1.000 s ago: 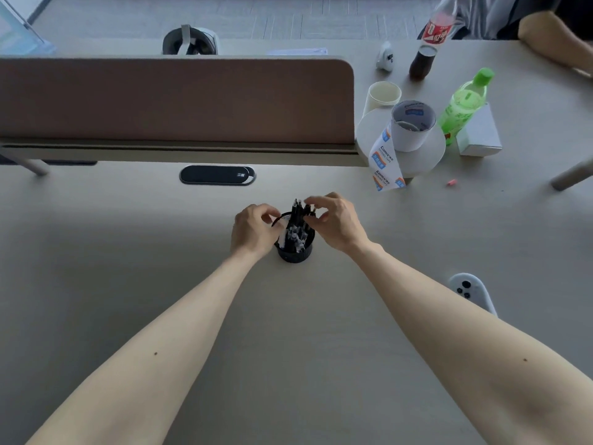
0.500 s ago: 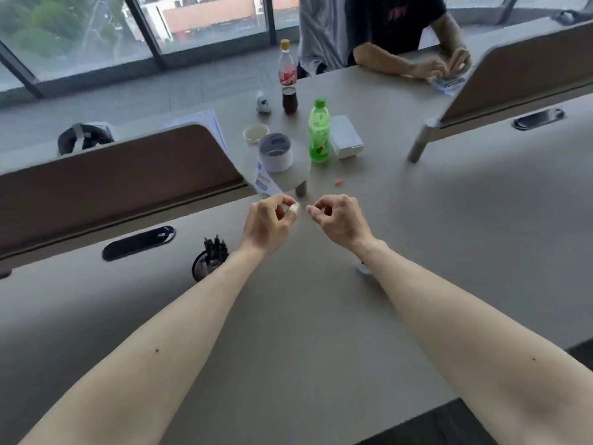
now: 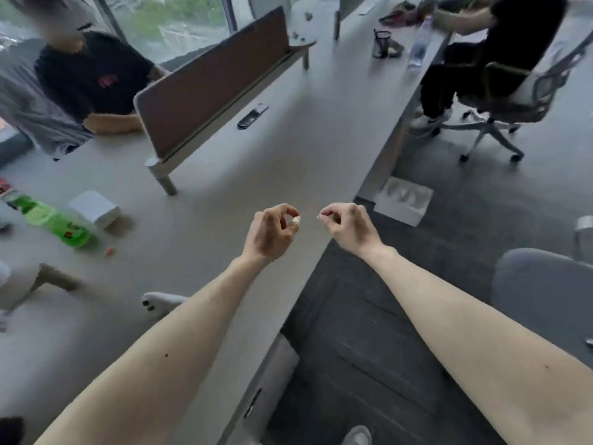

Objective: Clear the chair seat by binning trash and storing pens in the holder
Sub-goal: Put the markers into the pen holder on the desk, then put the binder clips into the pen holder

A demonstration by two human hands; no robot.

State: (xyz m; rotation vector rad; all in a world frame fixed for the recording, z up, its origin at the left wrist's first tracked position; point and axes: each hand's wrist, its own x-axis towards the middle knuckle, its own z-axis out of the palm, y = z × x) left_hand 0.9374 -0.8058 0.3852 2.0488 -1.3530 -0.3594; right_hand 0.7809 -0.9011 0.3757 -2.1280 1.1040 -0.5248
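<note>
My left hand (image 3: 272, 231) hovers over the grey desk (image 3: 256, 162) near its edge, fingers curled into a pinch with nothing in them; a pale band sits on one finger. My right hand (image 3: 348, 224) floats just past the desk edge over the dark floor, fingers curled too and holding nothing. The grey chair seat (image 3: 542, 284) is low at the right, partly cut off by the frame. A small dark item (image 3: 589, 341) lies on it at the frame edge, too small to tell. My black pen holder is out of view.
A green bottle (image 3: 54, 220), a white box (image 3: 94, 208) and a white controller (image 3: 160, 301) lie on the desk at the left. A brown divider (image 3: 211, 81) crosses it. Persons sit at upper left and upper right. A white tray (image 3: 404, 200) rests on the floor.
The view has swung right, and the pen holder has left the frame. Both hands came away from the holder and now hang curled at the desk edge.
</note>
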